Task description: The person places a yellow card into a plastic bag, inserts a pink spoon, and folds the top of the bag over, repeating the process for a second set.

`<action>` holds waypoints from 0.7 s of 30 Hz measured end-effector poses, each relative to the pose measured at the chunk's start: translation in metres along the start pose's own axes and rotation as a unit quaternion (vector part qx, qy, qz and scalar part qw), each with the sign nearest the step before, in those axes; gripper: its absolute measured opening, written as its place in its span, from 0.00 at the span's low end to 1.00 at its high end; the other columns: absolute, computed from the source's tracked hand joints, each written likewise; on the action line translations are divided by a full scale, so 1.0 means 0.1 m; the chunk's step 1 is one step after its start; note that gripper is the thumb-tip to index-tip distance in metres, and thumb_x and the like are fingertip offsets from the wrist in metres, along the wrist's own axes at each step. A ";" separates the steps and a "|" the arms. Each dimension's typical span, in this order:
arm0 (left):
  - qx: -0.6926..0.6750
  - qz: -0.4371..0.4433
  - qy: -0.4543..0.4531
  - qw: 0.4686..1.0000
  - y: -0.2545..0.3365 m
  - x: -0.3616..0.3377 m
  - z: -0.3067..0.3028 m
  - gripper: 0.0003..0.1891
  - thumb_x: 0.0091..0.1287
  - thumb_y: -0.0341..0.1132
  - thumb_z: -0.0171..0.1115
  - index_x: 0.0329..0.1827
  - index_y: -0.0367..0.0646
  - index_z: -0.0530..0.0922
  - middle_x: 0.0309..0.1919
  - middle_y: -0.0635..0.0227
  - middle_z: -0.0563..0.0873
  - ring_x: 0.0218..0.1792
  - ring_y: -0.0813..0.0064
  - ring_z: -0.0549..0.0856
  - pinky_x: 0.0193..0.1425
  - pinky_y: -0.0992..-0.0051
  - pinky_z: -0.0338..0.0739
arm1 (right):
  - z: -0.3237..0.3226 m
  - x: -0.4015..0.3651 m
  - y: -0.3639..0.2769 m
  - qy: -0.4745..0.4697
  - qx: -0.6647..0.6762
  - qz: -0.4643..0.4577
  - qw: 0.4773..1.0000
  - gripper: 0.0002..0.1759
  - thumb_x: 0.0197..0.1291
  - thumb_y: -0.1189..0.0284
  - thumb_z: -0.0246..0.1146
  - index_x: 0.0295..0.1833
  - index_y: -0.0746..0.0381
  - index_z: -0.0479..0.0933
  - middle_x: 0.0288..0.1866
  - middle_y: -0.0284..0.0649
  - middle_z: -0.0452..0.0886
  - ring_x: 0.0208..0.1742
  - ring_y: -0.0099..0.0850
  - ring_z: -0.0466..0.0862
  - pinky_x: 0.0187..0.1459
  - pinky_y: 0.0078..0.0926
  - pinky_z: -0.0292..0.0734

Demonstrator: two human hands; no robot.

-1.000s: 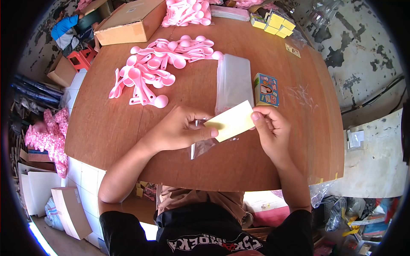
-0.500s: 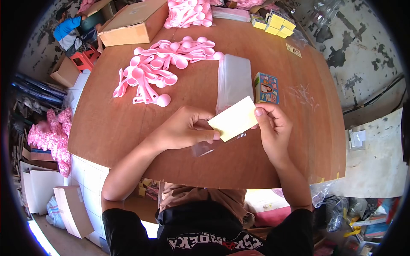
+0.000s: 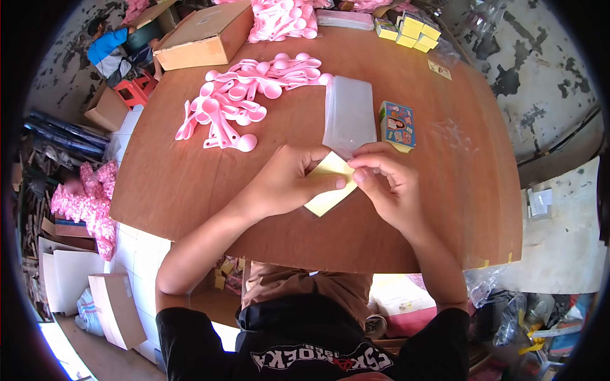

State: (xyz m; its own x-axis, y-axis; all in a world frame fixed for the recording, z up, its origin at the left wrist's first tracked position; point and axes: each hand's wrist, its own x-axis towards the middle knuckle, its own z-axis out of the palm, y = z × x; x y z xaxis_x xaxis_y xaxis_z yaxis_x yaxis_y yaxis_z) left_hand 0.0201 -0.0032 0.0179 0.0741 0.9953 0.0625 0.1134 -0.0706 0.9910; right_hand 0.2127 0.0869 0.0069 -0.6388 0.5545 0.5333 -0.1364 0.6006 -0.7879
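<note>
A pale yellow card (image 3: 325,195) is held in front of me over the table's near part. My left hand (image 3: 295,181) grips its left side, thumb on top. My right hand (image 3: 387,181) is pinched at its upper right corner; the fingers are closed on the edge. Just beyond the hands lies a stack of clear plastic bags (image 3: 351,114). To its right sits a small blue and yellow printed box (image 3: 398,124). Pink plastic spoons (image 3: 235,92) are heaped to the left of the bags.
A cardboard box (image 3: 203,41), a bag of pink spoons (image 3: 286,19) and stacked yellow boxes (image 3: 413,28) stand along the far edge. A small card (image 3: 440,70) lies at the right. Another person (image 3: 111,51) sits at the far left.
The card has turned steeper and moved slightly left and down. My right hand has moved left, closer to my left hand. The view has shifted slightly.
</note>
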 end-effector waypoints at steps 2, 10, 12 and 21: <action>0.021 0.003 0.008 1.000 0.02 0.03 0.00 0.14 0.65 0.32 0.69 0.49 0.32 0.83 0.34 0.66 0.88 0.34 0.86 0.82 0.37 0.79 0.77 | 0.01 0.00 0.00 0.004 0.054 0.023 0.998 0.06 0.65 0.76 0.64 0.45 0.66 0.83 0.44 0.39 0.81 0.42 0.24 0.81 0.43 0.21 0.78; 0.143 0.045 0.015 0.989 0.22 0.16 -0.01 0.14 0.67 0.32 0.67 0.52 0.34 0.83 0.40 0.66 0.89 0.39 0.85 0.83 0.42 0.79 0.78 | -0.05 0.00 0.00 -0.056 0.190 0.134 0.971 0.11 0.65 0.80 0.63 0.51 0.72 0.78 0.48 0.42 0.81 0.44 0.25 0.84 0.45 0.20 0.82; 0.151 0.070 0.007 0.986 0.21 0.19 -0.01 0.13 0.67 0.32 0.67 0.51 0.34 0.83 0.40 0.64 0.89 0.39 0.84 0.84 0.43 0.78 0.79 | -0.09 0.02 -0.02 -0.066 0.194 0.158 0.966 0.11 0.65 0.80 0.63 0.51 0.72 0.78 0.47 0.41 0.82 0.42 0.24 0.84 0.44 0.20 0.82; 0.154 0.102 0.000 0.983 0.17 0.19 0.08 0.15 0.74 0.39 0.58 0.50 0.36 0.84 0.37 0.62 0.90 0.39 0.81 0.86 0.45 0.76 0.80 | -0.07 -0.02 0.05 -0.116 0.116 0.174 0.971 0.09 0.64 0.77 0.65 0.46 0.72 0.79 0.39 0.38 0.81 0.34 0.20 0.82 0.34 0.17 0.79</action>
State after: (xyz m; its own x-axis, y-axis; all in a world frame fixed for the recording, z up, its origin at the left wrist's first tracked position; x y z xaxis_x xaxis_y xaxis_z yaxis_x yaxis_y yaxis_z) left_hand 0.0314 0.0144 0.0346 0.1261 0.9584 0.2560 0.3914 -0.2852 0.8749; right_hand 0.2187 0.0930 0.0036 -0.8266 0.5395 0.1606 -0.0318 0.2402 -0.9702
